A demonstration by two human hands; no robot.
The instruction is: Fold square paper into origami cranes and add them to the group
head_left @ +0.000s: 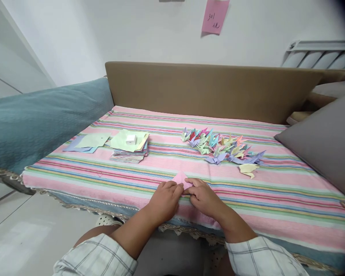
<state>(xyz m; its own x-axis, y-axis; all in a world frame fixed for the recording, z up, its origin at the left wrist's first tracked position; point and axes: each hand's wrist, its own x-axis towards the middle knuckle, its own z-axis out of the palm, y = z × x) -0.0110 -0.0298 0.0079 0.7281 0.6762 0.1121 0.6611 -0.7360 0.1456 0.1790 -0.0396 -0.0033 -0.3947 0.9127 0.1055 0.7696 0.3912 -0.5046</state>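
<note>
A small folded piece of pink origami paper [180, 178] lies on the striped cloth near the front edge of the seat. My left hand [168, 195] grips its left side, fingers bent and pressed down on it. On the other side, my right hand [202, 195] pinches the paper's right edge, its index finger lying across the top. The fingertips of both hands almost meet and cover the lower part of the paper. Beyond my right hand stand several folded paper cranes [214, 142] in many colours, with a pale yellow crane [248, 169] closest to me.
To the left is a stack of paper squares [129, 156] with a small white box [131, 139] on top. Loose green and blue sheets [92, 141] lie beside it. A grey cushion [324, 142] leans at the right, and a brown backrest [201, 90] closes off the back.
</note>
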